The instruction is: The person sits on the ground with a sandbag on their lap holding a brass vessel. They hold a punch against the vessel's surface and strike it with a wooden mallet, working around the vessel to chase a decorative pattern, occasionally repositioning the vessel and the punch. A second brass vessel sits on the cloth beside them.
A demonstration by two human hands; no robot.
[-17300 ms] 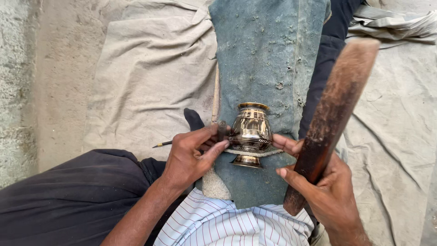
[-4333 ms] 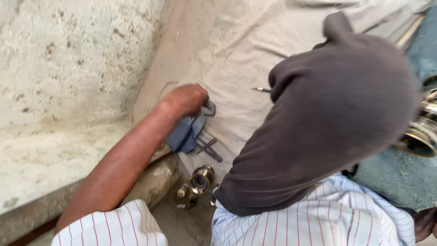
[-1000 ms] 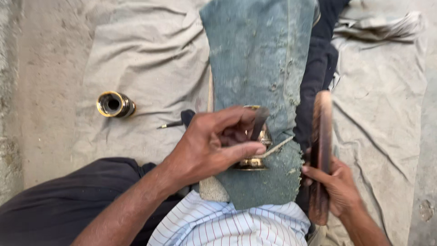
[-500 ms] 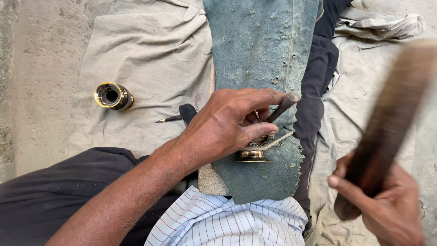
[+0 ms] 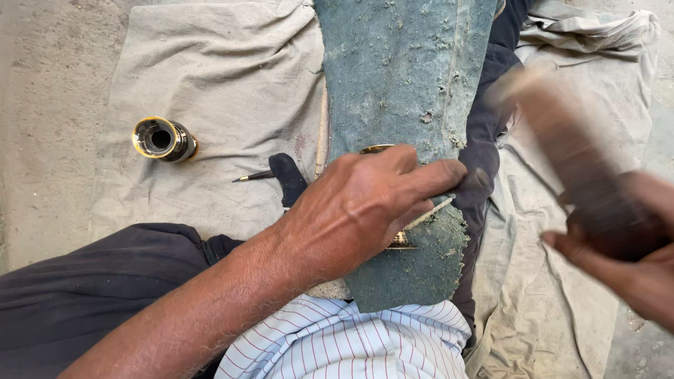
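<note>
My left hand (image 5: 365,207) lies over a small brass vessel (image 5: 401,241) on a rough green pad (image 5: 407,77) that runs along my leg. The hand hides most of the vessel, so only its rim and base show. Its fingers close around the vessel, and a thin pale rod (image 5: 430,210) sticks out beneath them. At the right, off the pad, my right hand (image 5: 632,260) is raised and blurred. It grips a brown wooden beater (image 5: 562,140) that points up and to the left.
A second brass piece (image 5: 163,139) lies on its side on the beige cloth (image 5: 232,77) at the left. A thin pointed tool with a black handle (image 5: 277,173) lies beside the pad. Bare concrete floor (image 5: 42,105) lies beyond the cloth's left edge.
My right hand has swung the wooden beater from upright beside the pad out to the right, and it is now blurred. My left hand has settled flatter over the brass vessel.
</note>
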